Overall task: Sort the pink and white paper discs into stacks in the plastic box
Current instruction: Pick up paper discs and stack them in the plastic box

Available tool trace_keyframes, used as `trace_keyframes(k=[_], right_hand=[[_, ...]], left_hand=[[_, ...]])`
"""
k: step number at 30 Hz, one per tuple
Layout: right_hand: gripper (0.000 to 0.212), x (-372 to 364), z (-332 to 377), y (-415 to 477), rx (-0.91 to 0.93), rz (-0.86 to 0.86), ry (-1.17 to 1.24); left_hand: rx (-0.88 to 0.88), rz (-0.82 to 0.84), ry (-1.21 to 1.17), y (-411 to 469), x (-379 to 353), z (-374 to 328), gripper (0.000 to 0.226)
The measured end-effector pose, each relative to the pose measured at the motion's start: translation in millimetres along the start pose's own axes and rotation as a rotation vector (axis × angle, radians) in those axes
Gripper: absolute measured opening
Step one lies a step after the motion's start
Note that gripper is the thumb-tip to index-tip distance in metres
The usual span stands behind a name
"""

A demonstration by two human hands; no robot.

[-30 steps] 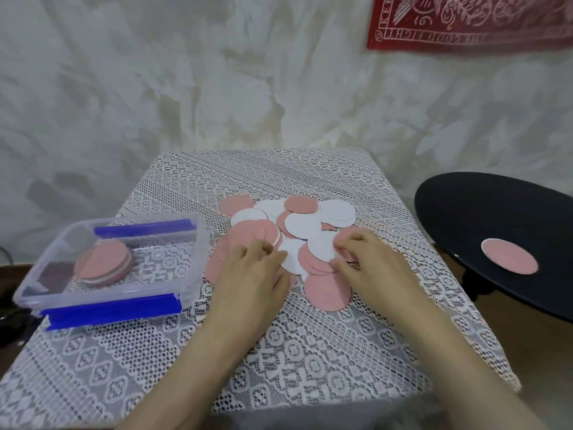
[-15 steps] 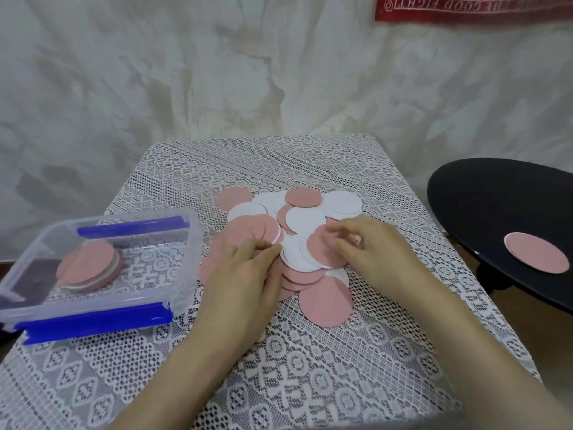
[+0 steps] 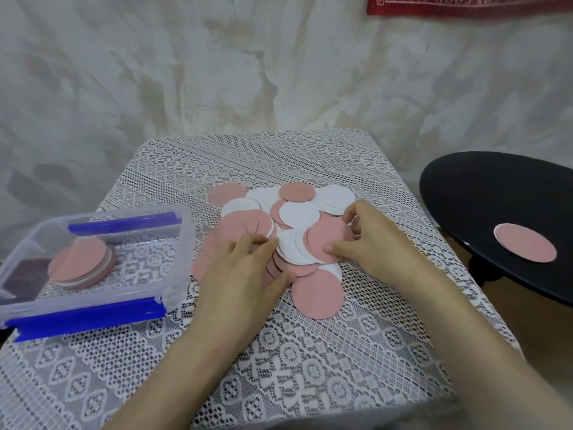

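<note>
A loose heap of pink and white paper discs [image 3: 297, 214] lies in the middle of the lace-covered table [image 3: 310, 352]. My right hand [image 3: 376, 243] pinches a pink disc [image 3: 327, 238] at its near and far edges, on top of the heap. My left hand [image 3: 245, 274] rests on the heap's left side, fingertips touching white and pink discs. One big pink disc [image 3: 319, 294] lies at the heap's near edge. The clear plastic box [image 3: 173, 240] with blue clips stands at the left; a stack of discs [image 3: 82, 265], pink on top, sits inside.
A round black stool [image 3: 496, 193] stands to the right of the table, with a single pink disc [image 3: 525, 246] on it. A pale wall rises behind. A red cloth [image 3: 465, 4] hangs at the top right. Bare lace lies in front of the hands.
My right hand has taken a pink disc between thumb and fingers on top of the heap. My left hand stays on the heap's left side. The camera has tilted down slightly.
</note>
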State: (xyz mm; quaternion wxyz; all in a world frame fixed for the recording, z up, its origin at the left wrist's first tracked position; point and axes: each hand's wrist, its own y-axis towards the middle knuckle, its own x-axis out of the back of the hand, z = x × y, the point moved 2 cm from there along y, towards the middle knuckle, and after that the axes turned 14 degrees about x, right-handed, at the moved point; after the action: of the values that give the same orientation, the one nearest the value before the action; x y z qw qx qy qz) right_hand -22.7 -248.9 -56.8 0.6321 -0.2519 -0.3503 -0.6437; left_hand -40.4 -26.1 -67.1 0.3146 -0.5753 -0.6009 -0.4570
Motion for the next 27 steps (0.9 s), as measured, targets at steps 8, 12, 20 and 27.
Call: trace_keyframes(k=[8,12,20,27], right_hand=[[0.011,1.9,-7.3,-10.5,0.020,-0.121,0.304],[0.004,-0.1,4.2,-12.6,0.085,-0.052,0.471],[0.010,-21.3,29.2,-17.1,0.113,0.124,0.619],[0.025,-4.0,11.1,-7.8,0.113,-0.017,0.073]], left_hand=[[0.027,-0.021,-0.046,0.1,-2.5,-14.1,0.061],[0.013,0.002,-0.216,-5.5,0.4,-16.3,0.059],[0.109,0.105,-0.477,-5.8,1.6,-6.7,0.016],[0.121,0.141,-0.463,-4.1,7.1,3.4,0.016]])
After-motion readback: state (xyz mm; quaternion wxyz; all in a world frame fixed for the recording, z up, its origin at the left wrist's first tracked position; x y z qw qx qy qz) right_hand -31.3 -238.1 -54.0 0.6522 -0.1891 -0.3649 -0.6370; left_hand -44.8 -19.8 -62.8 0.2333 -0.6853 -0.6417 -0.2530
